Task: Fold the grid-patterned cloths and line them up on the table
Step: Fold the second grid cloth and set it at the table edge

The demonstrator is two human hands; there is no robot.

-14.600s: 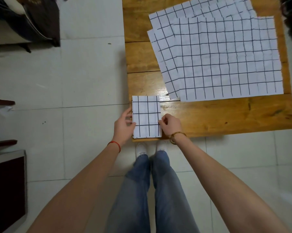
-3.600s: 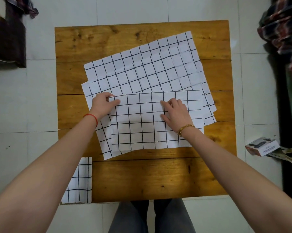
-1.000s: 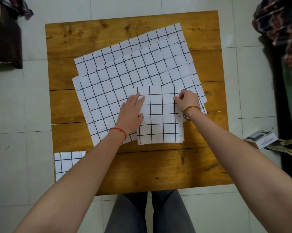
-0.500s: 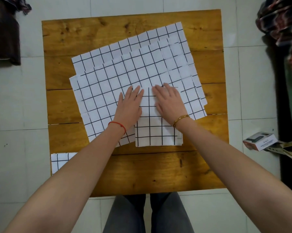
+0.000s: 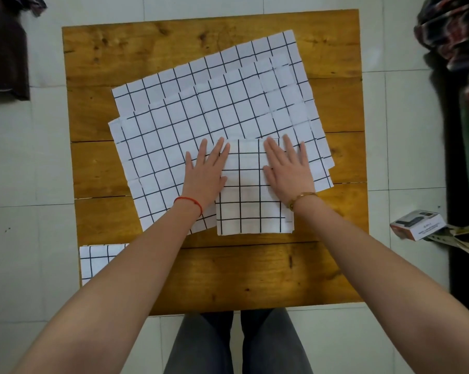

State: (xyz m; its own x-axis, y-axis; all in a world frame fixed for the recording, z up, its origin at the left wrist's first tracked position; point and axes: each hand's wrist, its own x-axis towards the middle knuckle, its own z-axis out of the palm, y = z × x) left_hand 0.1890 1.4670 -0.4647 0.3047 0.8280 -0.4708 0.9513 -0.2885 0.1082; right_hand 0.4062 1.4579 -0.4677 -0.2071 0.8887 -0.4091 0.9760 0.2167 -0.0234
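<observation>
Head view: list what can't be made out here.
- Finished folded cloth, near-left table corner: mostly hidden under the left forearm.
- Count of unfolded cloths: they overlap, so edges blur together.
- Small box on the floor: print too small to read.
- Clothing at right: cut off by the frame edge.

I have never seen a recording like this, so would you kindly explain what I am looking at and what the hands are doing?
There is no machine here: a person wears a camera on the head, so the single picture looks down along both bare arms. Below is a wooden table. The left hand and right hand lie flat, fingers straight, pressing a folded cloth with a grid pattern. Nothing is held in a grip. The folded cloth rests on the near edge of a pile of unfolded cloths. Another finished cloth sits at the table's near left corner, partly hidden by the left arm.
</observation>
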